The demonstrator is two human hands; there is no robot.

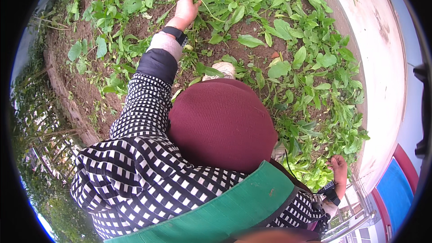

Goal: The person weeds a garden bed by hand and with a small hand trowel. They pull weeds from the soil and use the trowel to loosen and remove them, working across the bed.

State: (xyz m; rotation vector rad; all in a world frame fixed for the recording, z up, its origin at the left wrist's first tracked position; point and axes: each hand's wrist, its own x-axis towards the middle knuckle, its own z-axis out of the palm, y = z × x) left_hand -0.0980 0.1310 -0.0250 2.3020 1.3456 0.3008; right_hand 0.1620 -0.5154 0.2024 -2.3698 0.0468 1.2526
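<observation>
My left hand reaches out to the far side of a planted bed, its fingers pinched on a green leafy plant. The exact part of the plant between the fingers is partly hidden. My right hand is at the lower right, beside a light-green lettuce. Its fingers are loosely bent and a little apart, and I see nothing held in them. Dark bands circle both wrists. Broad-leaved greens grow around and between the two hands.
My maroon-covered knee and a pale shoe are in the middle of the bed. A pale wall borders the bed on the right. Brown soil shows on the left, with shrubs beyond. A green strap crosses below.
</observation>
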